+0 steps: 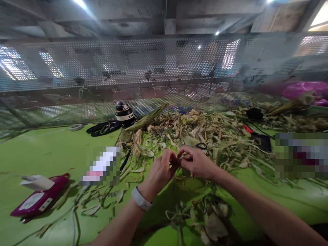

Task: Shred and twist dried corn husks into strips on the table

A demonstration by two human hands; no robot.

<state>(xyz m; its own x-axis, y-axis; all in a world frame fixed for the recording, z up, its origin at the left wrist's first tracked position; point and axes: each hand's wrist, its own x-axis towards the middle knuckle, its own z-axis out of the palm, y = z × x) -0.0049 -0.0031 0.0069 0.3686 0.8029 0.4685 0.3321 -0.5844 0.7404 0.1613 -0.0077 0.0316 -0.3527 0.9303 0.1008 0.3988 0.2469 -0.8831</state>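
Observation:
My left hand (163, 169), with a white band (141, 199) on its wrist, meets my right hand (196, 162) at the fingertips over the green table (164, 201). The fingers of both hands are closed in a pinch. Whatever lies between them is too small or hidden to name. Right behind the hands spreads a heap of dried leaves (205, 128) in tan and pale green. A black loop (201, 146) pokes out of it just beyond my right hand. Nearer to me, between my forearms, lies a smaller cluster of dried leaves (215, 222).
A maroon power strip (41, 198) with a white plug (38, 182) lies at the left. Behind are a black bottle (124, 116), a coiled black strap (104, 128) and a tape roll (76, 127). A perforated metal screen (153, 68) closes the far edge; a pink bag (304, 90) stands right.

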